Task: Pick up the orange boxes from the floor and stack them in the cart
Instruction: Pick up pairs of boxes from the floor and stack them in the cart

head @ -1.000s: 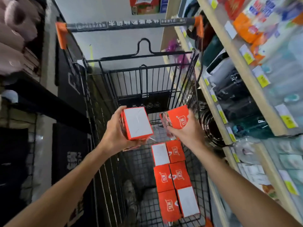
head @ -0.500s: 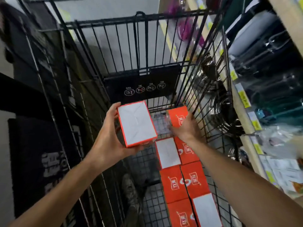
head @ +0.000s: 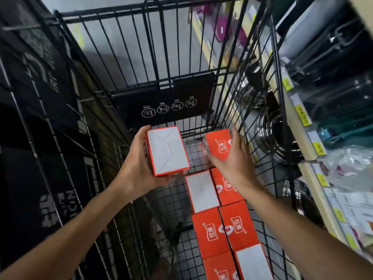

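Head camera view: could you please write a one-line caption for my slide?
Right hand lowers an orange box into the wire cart beside six stacked ones; left hand holds another.

Narrow shop aisle here. Wooden shelves (head: 298,126) with yellow price tags (head: 302,116) on my right, grey floor (head: 129,37) ahead. Dark black boxes (head: 36,93) stacked left.
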`<action>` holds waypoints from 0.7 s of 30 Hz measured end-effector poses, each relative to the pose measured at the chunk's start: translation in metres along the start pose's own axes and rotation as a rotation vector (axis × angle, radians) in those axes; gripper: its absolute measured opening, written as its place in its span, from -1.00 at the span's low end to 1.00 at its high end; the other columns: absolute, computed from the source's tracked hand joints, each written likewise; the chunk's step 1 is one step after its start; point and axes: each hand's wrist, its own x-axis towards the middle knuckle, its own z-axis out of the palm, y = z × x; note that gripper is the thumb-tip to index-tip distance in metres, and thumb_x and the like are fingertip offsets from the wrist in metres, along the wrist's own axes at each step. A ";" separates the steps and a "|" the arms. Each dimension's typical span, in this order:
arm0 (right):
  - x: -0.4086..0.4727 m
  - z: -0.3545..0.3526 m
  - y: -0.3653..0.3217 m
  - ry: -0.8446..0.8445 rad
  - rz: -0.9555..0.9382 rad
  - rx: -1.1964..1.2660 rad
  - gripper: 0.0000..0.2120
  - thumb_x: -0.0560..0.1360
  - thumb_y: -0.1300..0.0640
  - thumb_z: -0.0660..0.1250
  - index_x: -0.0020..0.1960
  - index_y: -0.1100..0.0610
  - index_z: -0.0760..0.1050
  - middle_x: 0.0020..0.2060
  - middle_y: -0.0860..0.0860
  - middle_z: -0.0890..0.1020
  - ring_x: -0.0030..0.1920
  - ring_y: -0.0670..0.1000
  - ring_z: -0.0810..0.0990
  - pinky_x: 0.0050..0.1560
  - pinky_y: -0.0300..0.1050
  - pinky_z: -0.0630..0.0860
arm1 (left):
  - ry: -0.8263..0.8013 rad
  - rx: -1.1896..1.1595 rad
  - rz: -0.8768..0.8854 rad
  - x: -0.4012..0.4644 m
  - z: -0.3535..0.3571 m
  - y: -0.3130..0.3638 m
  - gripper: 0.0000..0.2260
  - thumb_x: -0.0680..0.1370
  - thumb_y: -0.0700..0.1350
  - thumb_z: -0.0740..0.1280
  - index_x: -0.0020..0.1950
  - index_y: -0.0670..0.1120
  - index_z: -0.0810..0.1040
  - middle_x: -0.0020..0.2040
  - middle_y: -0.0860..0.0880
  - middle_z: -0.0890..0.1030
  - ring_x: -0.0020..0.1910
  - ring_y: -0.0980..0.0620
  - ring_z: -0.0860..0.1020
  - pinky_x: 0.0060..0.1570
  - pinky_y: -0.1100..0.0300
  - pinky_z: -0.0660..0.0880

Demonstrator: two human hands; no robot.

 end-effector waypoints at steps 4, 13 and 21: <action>-0.010 -0.018 -0.006 0.096 -0.103 0.089 -0.22 0.49 -0.07 0.45 0.59 0.03 0.15 0.48 -0.01 0.40 0.44 0.01 0.42 0.41 0.09 0.43 | -0.012 0.015 -0.042 0.036 0.016 0.004 0.24 0.10 -0.05 0.73 0.58 0.09 0.01 0.47 0.04 0.33 0.39 0.12 0.39 0.39 0.14 0.39; -0.017 -0.036 0.006 0.128 -0.129 0.283 -0.44 0.58 0.09 0.40 0.52 0.03 0.31 0.34 -0.13 0.54 0.36 -0.15 0.48 0.40 -0.14 0.41 | -0.086 0.079 -0.106 0.069 0.077 -0.020 0.21 0.05 0.09 0.64 0.57 0.03 0.05 0.44 -0.02 0.32 0.40 0.03 0.34 0.37 0.16 0.37; -0.022 -0.038 0.004 0.080 -0.111 0.267 -0.42 0.58 0.10 0.38 0.54 0.01 0.28 0.35 -0.16 0.53 0.38 -0.16 0.45 0.34 -0.42 0.29 | -0.162 -0.215 -0.346 0.071 0.116 -0.022 0.05 0.42 -0.33 0.54 0.61 0.06 -0.16 0.31 0.19 0.35 0.10 0.26 0.42 -0.20 0.55 0.45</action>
